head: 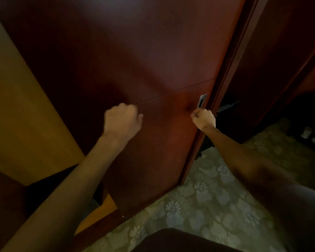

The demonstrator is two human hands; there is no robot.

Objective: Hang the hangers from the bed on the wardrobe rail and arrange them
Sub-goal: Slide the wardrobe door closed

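Head view: both forearms extend from the lower corners of the frame toward a dark red-brown wardrobe door (pixel 135 57) that fills the centre and upper frame. The left hand (pixel 122 120) sits at centre frame, fingers curled into a loose fist with nothing held, knuckles close to the door face; contact cannot be confirmed. The right hand (pixel 204 119) is right of centre, fingers curled at the door's right edge, directly below the recessed metal handle (pixel 201 101); whether it grips the edge cannot be determined. No writing or label is legible. No hangers or rail are in view. A yellow-tan panel (pixel 25 124) occupies the left of the frame. A floral-patterned floor (pixel 207 206) occupies the lower right. A dark surface (pixel 180 240) lies at the bottom edge.
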